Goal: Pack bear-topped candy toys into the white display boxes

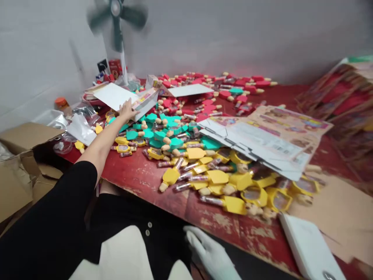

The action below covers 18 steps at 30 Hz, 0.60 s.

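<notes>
Loosely open, left hand (pixel 127 111) seemingly touches box (pixel 148 103).

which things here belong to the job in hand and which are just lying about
Likely the job's:
printed box at the left hand
printed cardboard
yellow pieces, teal pieces, red pieces

Seemingly just lying about:
fan
orange lid
white object, near right

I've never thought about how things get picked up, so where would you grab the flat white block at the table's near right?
I'd pinch the white block across its two long sides, coming from above with the right hand: it lies flat and is longer than wide.
</notes>
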Each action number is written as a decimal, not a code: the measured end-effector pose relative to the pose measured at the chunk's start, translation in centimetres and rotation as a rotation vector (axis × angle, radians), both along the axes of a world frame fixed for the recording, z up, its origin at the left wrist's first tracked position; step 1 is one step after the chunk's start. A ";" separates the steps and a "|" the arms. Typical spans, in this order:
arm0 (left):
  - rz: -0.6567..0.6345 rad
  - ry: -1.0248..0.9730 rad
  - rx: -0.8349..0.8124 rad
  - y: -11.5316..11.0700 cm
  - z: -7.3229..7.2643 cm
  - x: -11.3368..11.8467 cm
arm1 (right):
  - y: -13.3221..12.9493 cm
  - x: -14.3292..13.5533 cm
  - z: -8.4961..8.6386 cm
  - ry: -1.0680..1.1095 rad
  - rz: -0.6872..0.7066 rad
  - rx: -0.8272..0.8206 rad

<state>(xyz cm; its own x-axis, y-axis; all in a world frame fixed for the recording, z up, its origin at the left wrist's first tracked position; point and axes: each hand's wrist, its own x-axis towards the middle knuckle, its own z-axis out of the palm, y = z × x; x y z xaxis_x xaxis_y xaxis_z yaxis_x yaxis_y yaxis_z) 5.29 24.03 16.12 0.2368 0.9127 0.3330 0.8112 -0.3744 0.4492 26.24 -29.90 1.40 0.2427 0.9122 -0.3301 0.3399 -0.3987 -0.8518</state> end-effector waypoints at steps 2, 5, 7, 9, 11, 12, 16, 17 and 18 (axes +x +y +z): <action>-0.072 -0.008 -0.003 0.3 -1.0 0.3 | -0.4 -1.1 0.5 -0.031 -0.106 -0.007; -0.186 0.044 0.181 -3.5 -3.1 -2.2 | -2.4 -1.3 0.4 -0.127 -0.327 -0.003; -0.304 0.092 0.236 -7.6 -4.7 -6.0 | -3.3 0.1 0.3 -0.237 -0.504 0.019; -0.350 0.121 0.255 -11.7 -6.4 -10.3 | -3.0 2.8 0.5 -0.385 -0.634 0.084; -0.318 0.113 0.265 -15.0 -7.8 -14.4 | -1.3 7.0 1.2 -0.556 -0.682 0.121; -0.319 0.121 0.248 -16.2 -8.4 -16.1 | -0.1 9.4 1.7 -0.634 -0.684 0.095; -0.389 0.150 0.164 -18.8 -9.8 -20.3 | 4.5 19.0 4.6 -0.777 -0.810 -0.099; -0.405 0.155 0.164 -19.2 -9.9 -20.8 | 5.5 20.7 5.3 -0.788 -0.823 -0.119; -0.422 0.167 0.167 -19.6 -9.9 -21.1 | 6.6 21.8 5.8 -0.801 -0.815 -0.121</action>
<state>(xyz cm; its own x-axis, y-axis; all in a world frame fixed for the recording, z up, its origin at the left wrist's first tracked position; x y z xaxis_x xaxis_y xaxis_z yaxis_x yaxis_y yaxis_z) -15.80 4.42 6.20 0.6380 0.6626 0.3925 0.6286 -0.7424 0.2316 48.00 -23.34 7.19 0.9263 0.3602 0.1107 0.3699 -0.8137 -0.4484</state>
